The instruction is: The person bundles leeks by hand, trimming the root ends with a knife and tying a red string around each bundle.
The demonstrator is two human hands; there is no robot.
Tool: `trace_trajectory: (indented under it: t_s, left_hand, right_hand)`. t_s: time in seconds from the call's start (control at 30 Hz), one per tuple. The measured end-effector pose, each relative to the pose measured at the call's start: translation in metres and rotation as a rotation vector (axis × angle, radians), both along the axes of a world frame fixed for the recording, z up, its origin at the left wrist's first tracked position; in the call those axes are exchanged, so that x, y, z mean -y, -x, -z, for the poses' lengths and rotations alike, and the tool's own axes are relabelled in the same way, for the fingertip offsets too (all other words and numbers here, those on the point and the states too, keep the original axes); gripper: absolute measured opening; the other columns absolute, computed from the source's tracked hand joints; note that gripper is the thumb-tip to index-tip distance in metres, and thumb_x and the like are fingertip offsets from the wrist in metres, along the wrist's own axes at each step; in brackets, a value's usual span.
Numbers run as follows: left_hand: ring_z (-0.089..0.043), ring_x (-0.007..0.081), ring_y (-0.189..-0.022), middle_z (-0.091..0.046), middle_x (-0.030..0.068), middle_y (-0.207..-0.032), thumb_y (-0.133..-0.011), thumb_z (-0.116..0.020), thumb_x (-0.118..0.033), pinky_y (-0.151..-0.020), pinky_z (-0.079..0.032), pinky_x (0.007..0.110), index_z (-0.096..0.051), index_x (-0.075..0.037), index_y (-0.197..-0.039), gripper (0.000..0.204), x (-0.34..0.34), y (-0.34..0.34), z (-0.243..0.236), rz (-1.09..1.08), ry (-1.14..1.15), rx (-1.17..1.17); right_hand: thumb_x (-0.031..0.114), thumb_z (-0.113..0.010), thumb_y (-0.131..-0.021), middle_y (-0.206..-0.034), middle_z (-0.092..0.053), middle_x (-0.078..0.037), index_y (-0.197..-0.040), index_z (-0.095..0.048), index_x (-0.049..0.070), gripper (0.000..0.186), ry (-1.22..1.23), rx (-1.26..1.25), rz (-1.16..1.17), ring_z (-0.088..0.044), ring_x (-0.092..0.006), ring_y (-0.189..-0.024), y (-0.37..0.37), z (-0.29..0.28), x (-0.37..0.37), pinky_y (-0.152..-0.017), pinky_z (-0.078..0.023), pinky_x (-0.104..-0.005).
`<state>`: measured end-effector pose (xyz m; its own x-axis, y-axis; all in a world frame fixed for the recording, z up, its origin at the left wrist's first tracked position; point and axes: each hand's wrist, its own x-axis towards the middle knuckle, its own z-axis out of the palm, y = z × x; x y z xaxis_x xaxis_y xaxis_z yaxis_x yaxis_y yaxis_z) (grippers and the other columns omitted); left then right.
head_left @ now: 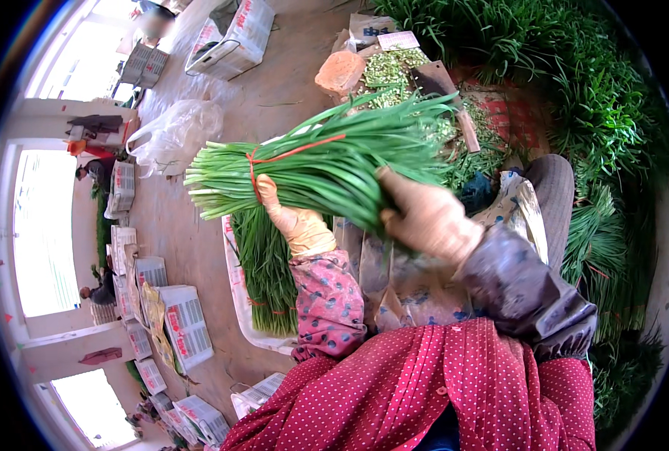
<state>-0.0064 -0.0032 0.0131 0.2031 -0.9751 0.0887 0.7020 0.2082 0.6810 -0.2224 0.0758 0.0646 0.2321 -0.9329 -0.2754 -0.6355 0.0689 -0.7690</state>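
Observation:
A thick bundle of garlic chives (312,169) lies crosswise in front of me, pale cut stems to the left and green leaves to the right. A red tie (297,150) circles it near the stem end, with one loose end trailing along the leaves. My left hand (293,218), in a yellowish glove, grips the bundle from below beside the tie. My right hand (432,214), gloved and blurred by motion, is closed around the near side of the leaves. Under the bundle, more tied chives (270,263) fill a white crate (242,304).
A cleaver (433,77) with a wooden handle lies beyond the leaves among chopped chive scraps (391,68), next to an orange container (340,71). Loose chives (597,83) are heaped along the right. White crates (184,323), a clear plastic bag (180,135) and people stand at left.

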Motion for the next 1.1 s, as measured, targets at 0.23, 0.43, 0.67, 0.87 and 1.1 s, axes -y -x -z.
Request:
trace_trajectory:
  t_s: [0.23,0.43,0.67,0.87,1.1]
  left_hand:
    - [-0.060,0.0305,-0.114,-0.060,0.0110,-0.129,-0.080,-0.081,-0.039,-0.100,-0.051,0.050,-0.052,-0.010,-0.137,0.071,-0.003,-0.008,-0.001,-0.114,0.038,0.087]
    - [-0.059,0.0298,-0.115,-0.059,0.0115,-0.130,-0.074,-0.084,-0.036,-0.100,-0.051,0.049,-0.049,-0.006,-0.139,0.080,-0.009,-0.032,0.004,0.030,0.126,0.090]
    - [-0.059,0.0273,-0.113,-0.059,0.0105,-0.127,-0.070,-0.086,-0.033,-0.100,-0.051,0.046,-0.049,-0.003,-0.138,0.083,-0.018,-0.001,-0.021,0.095,0.125,0.190]
    - [-0.063,0.0275,-0.111,-0.062,0.0148,-0.127,-0.064,-0.085,-0.015,-0.096,-0.053,0.041,-0.052,0.003,-0.134,0.079,-0.018,0.024,-0.021,0.302,0.022,0.131]
    - [-0.066,0.0196,-0.104,-0.071,0.0089,-0.113,-0.060,-0.089,-0.008,-0.092,-0.053,0.034,-0.066,-0.005,-0.117,0.062,-0.017,0.007,-0.070,-0.007,0.076,0.242]
  right_hand:
    - [0.019,-0.062,-0.087,-0.128,-0.057,-0.021,-0.142,-0.038,0.007,0.061,0.148,-0.056,-0.061,-0.061,-0.0397,-0.108,0.000,0.038,-0.011,-0.088,-0.051,-0.0455]
    - [0.028,-0.067,-0.086,-0.096,-0.069,-0.017,-0.128,-0.050,0.007,0.050,0.005,-0.260,-0.188,-0.067,-0.0374,-0.094,0.060,0.046,-0.018,-0.080,-0.054,-0.0471]
    - [0.017,-0.076,-0.081,-0.111,-0.067,-0.021,-0.126,-0.057,0.004,0.051,0.574,0.056,0.317,-0.066,-0.0363,-0.101,0.072,-0.037,0.006,-0.087,-0.054,-0.0412]
    - [0.030,-0.087,-0.066,-0.134,-0.053,-0.023,-0.143,-0.039,0.001,0.095,0.891,0.231,-0.087,-0.050,-0.0433,-0.126,-0.005,-0.066,0.045,-0.105,-0.043,-0.0456]
    - [0.028,-0.087,-0.070,-0.127,-0.059,-0.025,-0.145,-0.033,0.007,0.095,0.155,0.187,-0.185,-0.058,-0.0416,-0.118,0.012,0.019,0.040,-0.095,-0.049,-0.0439]
